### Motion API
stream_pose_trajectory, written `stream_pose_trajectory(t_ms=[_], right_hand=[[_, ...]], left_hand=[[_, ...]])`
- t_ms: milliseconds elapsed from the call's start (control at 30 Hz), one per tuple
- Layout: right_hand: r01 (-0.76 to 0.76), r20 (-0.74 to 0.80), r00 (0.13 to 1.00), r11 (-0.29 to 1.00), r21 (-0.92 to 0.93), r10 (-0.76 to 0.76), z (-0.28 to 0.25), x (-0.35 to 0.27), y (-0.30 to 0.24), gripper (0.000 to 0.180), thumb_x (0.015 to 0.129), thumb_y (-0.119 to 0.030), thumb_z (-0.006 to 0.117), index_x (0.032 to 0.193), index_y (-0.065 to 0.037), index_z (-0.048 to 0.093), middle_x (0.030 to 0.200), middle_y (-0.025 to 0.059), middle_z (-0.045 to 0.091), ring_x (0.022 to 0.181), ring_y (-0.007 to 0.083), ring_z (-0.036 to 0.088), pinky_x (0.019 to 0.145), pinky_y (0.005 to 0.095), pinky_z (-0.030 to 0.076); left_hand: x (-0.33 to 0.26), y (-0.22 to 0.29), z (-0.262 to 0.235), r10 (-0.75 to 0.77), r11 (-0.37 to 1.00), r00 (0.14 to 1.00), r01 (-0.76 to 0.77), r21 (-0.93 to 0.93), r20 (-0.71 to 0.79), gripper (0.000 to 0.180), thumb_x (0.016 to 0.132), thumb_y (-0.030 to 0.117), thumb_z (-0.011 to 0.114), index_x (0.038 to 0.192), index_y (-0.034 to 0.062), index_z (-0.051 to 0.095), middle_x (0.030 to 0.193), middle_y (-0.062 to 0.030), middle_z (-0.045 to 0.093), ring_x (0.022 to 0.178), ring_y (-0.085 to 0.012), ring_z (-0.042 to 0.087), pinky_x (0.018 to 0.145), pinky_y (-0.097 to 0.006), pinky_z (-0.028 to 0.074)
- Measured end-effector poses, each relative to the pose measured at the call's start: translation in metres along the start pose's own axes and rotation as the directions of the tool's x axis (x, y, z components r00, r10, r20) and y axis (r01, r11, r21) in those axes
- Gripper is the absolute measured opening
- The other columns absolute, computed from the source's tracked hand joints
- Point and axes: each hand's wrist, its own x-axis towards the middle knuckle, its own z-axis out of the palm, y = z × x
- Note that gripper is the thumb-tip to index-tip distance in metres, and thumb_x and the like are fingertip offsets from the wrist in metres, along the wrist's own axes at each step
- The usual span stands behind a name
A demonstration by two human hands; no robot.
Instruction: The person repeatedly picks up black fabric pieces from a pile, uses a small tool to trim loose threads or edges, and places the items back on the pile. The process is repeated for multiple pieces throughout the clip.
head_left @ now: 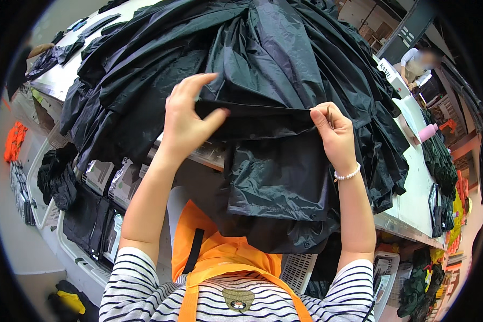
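Note:
A shiny black garment hangs over the table's near edge in front of me, with a pocket-like flap and small round snaps low down. My right hand pinches the end of its folded edge between thumb and fingers. Tucked in that same hand is a small, thin metal tool, perhaps thread snips; its kind is mostly hidden. At the other end of the fold my left hand has its fingers and thumb spread apart, beside the cloth and not gripping it.
A big heap of black garments covers the table. White plastic baskets with packed clothing stand below at the left. A pink bottle lies at the right. Beyond it another person works; a co-worker's hand shows far left.

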Motion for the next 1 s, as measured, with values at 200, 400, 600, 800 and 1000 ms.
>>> stream_pose_trajectory(t_ms=[200,400,600,800,1000], right_hand=[[0.044,0.145,0.988,0.998,0.052,-0.051,0.018,0.008,-0.032,0.012,0.088,-0.01,0.069,0.09,0.001,0.063,0.081,-0.0039,0.051,0.067,0.0021,0.042,0.059,0.0174,0.034],[-0.018,-0.044,0.999,1.0,-0.002,0.018,0.037,-0.004,-0.026,0.027,0.08,-0.009,0.078,0.1,-0.002,0.061,0.088,-0.0018,0.061,0.064,-0.0004,0.045,0.057,0.0148,0.037],[-0.06,-0.069,0.995,0.984,0.169,0.073,0.047,0.009,-0.038,0.016,0.087,-0.009,0.07,0.095,0.003,0.064,0.084,0.0001,0.064,0.07,0.0018,0.052,0.062,0.0169,0.042],[-0.163,-0.102,0.976,0.954,0.253,0.194,0.034,0.006,-0.019,0.007,0.086,0.003,0.065,0.091,0.002,0.061,0.081,-0.0013,0.063,0.073,0.0032,0.056,0.067,0.0178,0.045],[-0.217,-0.046,0.972,0.953,0.213,0.232,0.017,-0.005,-0.008,0.004,0.089,-0.001,0.064,0.09,0.0,0.061,0.082,-0.0016,0.062,0.074,0.0036,0.056,0.072,0.018,0.046]], left_hand=[[0.044,0.046,0.036,0.373,0.927,0.869,-0.366,-0.087,0.326,0.054,0.065,0.019,0.08,0.114,0.0066,0.062,0.112,-0.0127,0.063,0.109,-0.0305,0.057,0.095,-0.039,0.042],[0.058,0.036,0.055,-0.032,0.864,0.972,0.144,-0.483,0.232,0.013,0.077,0.007,0.074,0.08,-0.0009,0.065,0.069,0.0014,0.062,0.067,-0.0023,0.051,0.062,-0.021,0.044],[0.057,0.04,0.059,-0.057,0.885,0.984,0.128,-0.447,0.169,0.012,0.078,0.006,0.072,0.085,-0.0018,0.068,0.072,-0.0014,0.067,0.067,-0.0049,0.056,0.062,-0.022,0.046],[0.026,0.041,0.017,0.173,0.968,0.975,-0.195,0.16,0.139,0.067,0.059,0.011,0.084,0.121,0.0083,0.059,0.116,-0.0116,0.06,0.11,-0.0281,0.055,0.093,-0.036,0.043],[-0.052,-0.029,-0.024,-0.43,0.902,0.901,0.431,-0.004,-0.062,0.072,0.063,0.004,0.084,0.128,0.0046,0.052,0.118,-0.011,0.059,0.105,-0.0186,0.057,0.089,-0.031,0.048]])
